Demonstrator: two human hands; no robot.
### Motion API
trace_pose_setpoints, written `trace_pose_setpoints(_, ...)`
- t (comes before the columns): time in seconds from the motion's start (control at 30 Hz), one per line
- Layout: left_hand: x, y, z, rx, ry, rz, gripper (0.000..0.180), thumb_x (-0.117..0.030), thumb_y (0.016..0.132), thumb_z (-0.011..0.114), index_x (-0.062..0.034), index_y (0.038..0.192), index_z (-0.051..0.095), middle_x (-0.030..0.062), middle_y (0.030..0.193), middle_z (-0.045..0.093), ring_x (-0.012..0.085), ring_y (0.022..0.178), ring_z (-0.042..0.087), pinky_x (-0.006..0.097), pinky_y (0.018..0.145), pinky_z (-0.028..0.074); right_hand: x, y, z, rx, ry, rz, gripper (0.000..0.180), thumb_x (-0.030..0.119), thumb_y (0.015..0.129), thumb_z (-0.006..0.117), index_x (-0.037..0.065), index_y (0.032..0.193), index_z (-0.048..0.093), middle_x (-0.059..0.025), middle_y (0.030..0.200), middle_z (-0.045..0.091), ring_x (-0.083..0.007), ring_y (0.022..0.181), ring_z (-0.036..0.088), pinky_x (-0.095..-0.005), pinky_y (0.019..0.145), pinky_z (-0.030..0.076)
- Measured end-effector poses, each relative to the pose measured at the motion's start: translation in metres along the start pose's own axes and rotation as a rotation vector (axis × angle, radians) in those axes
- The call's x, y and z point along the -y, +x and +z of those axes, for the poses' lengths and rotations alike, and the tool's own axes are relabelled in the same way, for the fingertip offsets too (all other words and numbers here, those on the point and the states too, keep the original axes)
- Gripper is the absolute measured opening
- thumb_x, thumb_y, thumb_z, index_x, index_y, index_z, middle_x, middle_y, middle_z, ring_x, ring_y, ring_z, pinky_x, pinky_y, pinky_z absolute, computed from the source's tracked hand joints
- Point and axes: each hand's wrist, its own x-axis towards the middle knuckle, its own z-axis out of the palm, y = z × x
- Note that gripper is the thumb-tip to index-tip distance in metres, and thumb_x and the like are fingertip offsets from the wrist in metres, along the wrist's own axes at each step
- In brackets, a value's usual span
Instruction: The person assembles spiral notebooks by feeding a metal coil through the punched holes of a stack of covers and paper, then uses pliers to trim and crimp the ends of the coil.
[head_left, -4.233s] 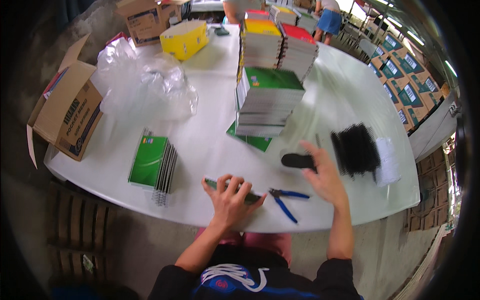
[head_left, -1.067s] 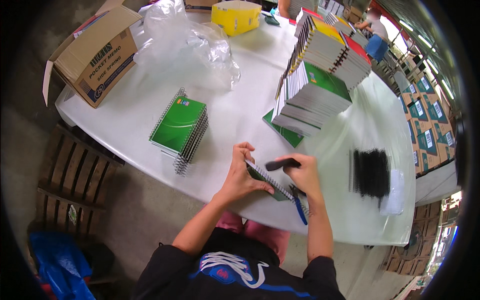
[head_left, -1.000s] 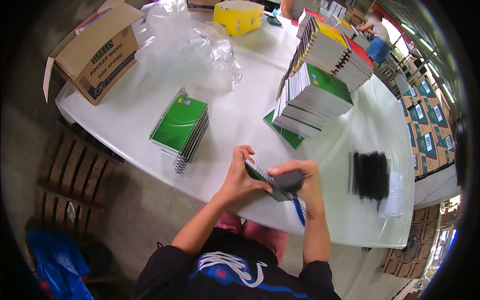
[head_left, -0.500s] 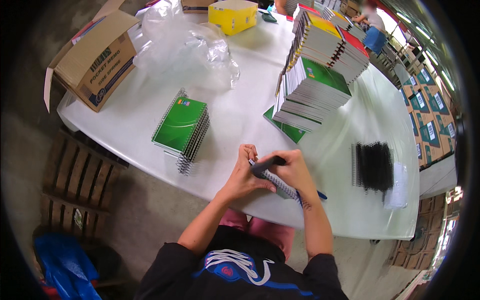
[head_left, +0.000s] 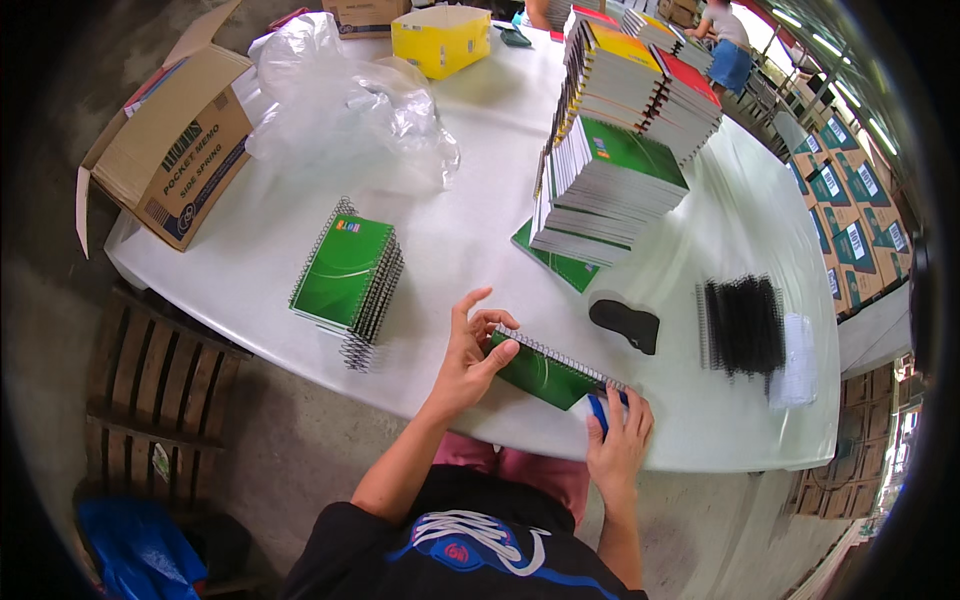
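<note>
A small green spiral notebook (head_left: 548,374) is tilted up near the table's front edge, its wire coil along the upper side. My left hand (head_left: 468,358) grips its left end, thumb on the cover, index finger raised. At the other end of the coil, my right hand (head_left: 618,432) is closed round a blue-handled tool (head_left: 597,410); its working end is hidden by the fingers. Beyond the right hand lies a black paddle-shaped object (head_left: 626,322). To the left stands a pile of green spiral notebooks (head_left: 345,268) with loose coils sticking out.
Tall stacks of green, yellow and red notebooks (head_left: 610,160) stand at the back right. A bundle of black coils (head_left: 745,325) lies at the right. Clear plastic (head_left: 350,110), a cardboard box (head_left: 180,150) and a yellow box (head_left: 440,40) occupy the far left. Another person (head_left: 728,45) is in the background.
My right hand has let go of the black object, which now lies on the table. It has moved nearer and taken hold of the blue-handled tool. More of the notebook's green cover shows.
</note>
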Motion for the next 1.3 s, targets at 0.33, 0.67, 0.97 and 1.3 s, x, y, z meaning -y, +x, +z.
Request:
trace_pose_setpoints(0.33,-0.019,-0.007,0.024,-0.186,0.121,0.056,0.087,0.004,0.081,0.067,-0.0072,0.145,0.01,0.0106,0.09,0.065,0.0112,0.074,0.06,0.026,0.077,0.049,0.061,0.045,-0.078,-0.167,0.512,0.008,0.04,0.023,0.087,0.06,0.013,0.126,0.056,-0.0143,0.116,0.047,-0.0317,0.109,0.044,-0.0426,0.095,0.032)
trace_pose_setpoints(0.67,-0.038,-0.008,0.031,-0.11,0.514,0.309,0.092,0.006,0.079,0.064,-0.006,0.147,0.003,0.0089,0.101,0.069,0.0129,0.083,0.051,0.026,0.079,0.038,0.083,0.061,-0.079,-0.065,0.427,-0.114,0.039,0.026,0.083,0.065,0.018,0.121,0.06,-0.0133,0.117,0.048,-0.0308,0.109,0.045,-0.0445,0.094,0.031)
trace_pose_setpoints(0.97,-0.036,-0.006,0.034,-0.084,0.583,0.449,0.087,0.009,0.079,0.061,-0.0047,0.147,0.008,0.0099,0.104,0.069,0.0142,0.08,0.049,0.026,0.074,0.042,0.083,0.057,-0.081,-0.086,0.505,-0.088,0.039,0.027,0.084,0.065,0.017,0.121,0.06,-0.0127,0.116,0.049,-0.0296,0.109,0.046,-0.0432,0.095,0.03)
trace_pose_setpoints(1.3,-0.031,-0.007,0.031,-0.093,0.819,0.699,0.084,0.017,0.072,0.057,-0.0024,0.143,0.018,0.0117,0.103,0.069,0.0182,0.061,0.049,0.027,0.067,0.044,0.076,0.049,-0.066,0.436,1.47,0.145,0.042,0.026,0.093,0.054,0.005,0.129,0.045,-0.014,0.113,0.051,-0.0253,0.091,0.057,-0.0373,0.076,0.047)
